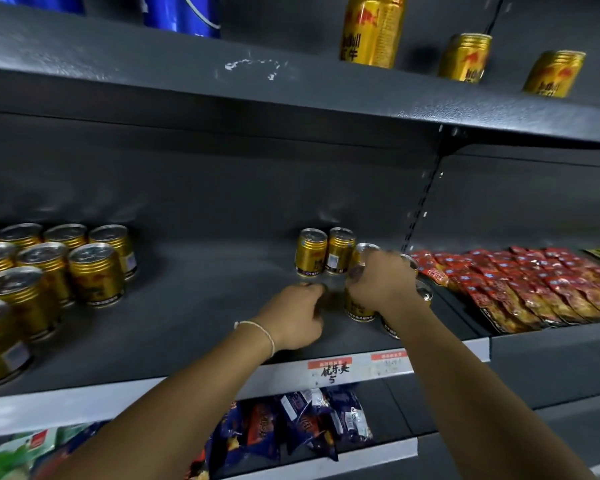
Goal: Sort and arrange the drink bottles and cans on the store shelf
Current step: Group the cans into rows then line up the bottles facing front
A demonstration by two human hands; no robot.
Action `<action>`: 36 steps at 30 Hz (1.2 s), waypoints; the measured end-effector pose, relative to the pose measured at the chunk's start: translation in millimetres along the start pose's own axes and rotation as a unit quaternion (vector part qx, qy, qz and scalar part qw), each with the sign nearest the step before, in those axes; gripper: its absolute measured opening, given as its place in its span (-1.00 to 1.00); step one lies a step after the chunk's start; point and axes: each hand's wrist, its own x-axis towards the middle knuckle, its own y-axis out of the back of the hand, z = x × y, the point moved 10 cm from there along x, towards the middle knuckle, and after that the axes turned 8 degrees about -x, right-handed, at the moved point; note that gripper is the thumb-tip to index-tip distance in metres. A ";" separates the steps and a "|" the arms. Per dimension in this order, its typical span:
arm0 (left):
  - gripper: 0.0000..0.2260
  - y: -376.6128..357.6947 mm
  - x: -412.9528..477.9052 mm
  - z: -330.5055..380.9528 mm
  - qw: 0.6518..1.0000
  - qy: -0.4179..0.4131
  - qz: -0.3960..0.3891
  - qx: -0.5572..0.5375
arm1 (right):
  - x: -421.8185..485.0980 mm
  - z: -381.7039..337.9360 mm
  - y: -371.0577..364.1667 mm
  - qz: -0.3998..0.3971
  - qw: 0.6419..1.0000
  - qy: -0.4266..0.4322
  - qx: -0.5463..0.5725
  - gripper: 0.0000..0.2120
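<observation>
right hand point(381, 282) clamped over a short gold metal can point(359, 306) at frame centre-right on the dark grey middle shelf point(201, 306); left hand point(298, 317) curled, empty, just beside. regrouping step; next: slide can toward gold can cluster point(49, 268) centre-left.

— What lies to the right of the hands?
— Red snack packets point(520, 285), laid in overlapping rows on the neighbouring shelf section.
— And below them?
— Dark blue snack bags point(312, 424) on the lower shelf, a green package point(18, 452) far left. White price labels point(329, 370) sit on the shelf edge strip just beneath the hands.
</observation>
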 end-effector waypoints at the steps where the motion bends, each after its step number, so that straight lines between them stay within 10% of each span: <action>1: -0.65 2.4 -0.2 -1.5 1.000 0.000 0.004 -0.004 | -3.5 -4.4 1.8 0.000 1.000 0.005 0.021 -0.76; 11: -0.53 51.4 -36.8 -49.2 0.976 0.053 0.057 -0.202 | -27.5 -74.5 14.2 -0.045 0.887 -0.012 0.460 -0.36; 20: -0.51 132.4 -112.8 -114.5 0.939 0.122 0.122 -0.298 | -64.4 -195.0 1.5 -0.213 0.769 0.041 0.602 -0.52; 29: -0.59 188.7 -170.6 -157.6 0.978 0.128 0.026 -0.166 | -90.9 -283.4 -20.2 -0.245 0.690 0.063 0.678 -0.50; 36: -0.72 253.5 -206.9 -220.7 0.983 0.127 0.116 0.066 | -106.8 -336.6 -64.2 -0.174 0.695 0.050 0.696 -0.50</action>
